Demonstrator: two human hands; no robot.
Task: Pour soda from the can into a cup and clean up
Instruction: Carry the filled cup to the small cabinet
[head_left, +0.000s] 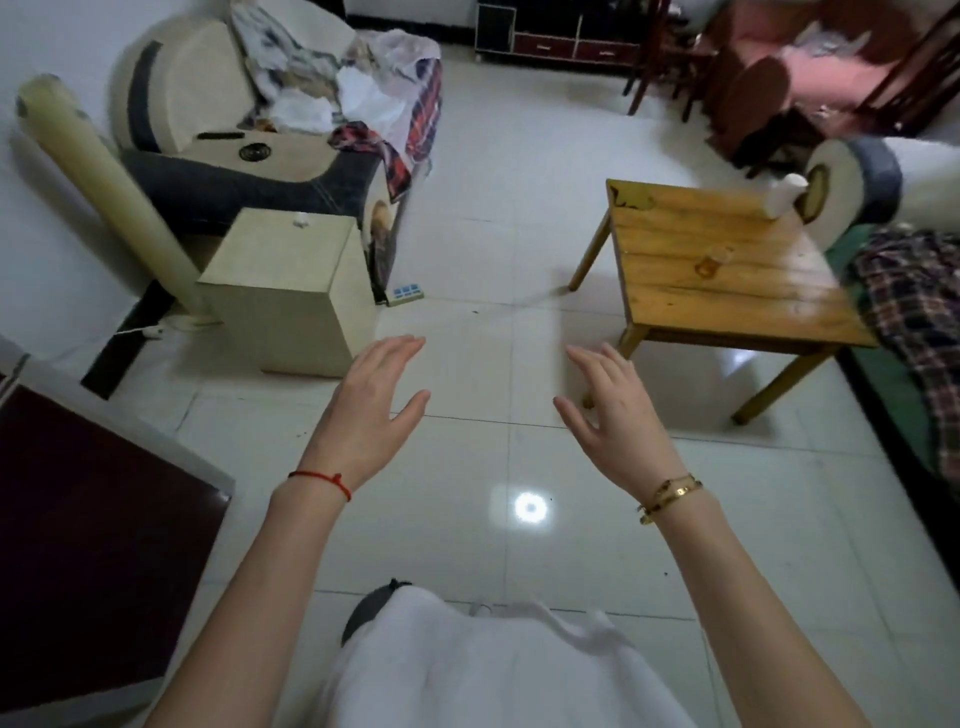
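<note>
A clear glass cup (712, 261) stands near the middle of a low wooden table (675, 306) at the right. A white crumpled object (783, 196), maybe tissue, rests at the table's far edge. No soda can is visible. My left hand (370, 402) and my right hand (613, 410) are held out over the tiled floor, short of the table, fingers spread and holding nothing. A red string circles my left wrist and a gold bracelet my right.
A cream box (291, 291) stands on the floor at the left, with a cluttered sofa (270, 130) behind it and a leaning cream roll (104, 187). A dark cabinet top (78, 545) is at near left. A plaid-covered seat (914, 291) flanks the table's right.
</note>
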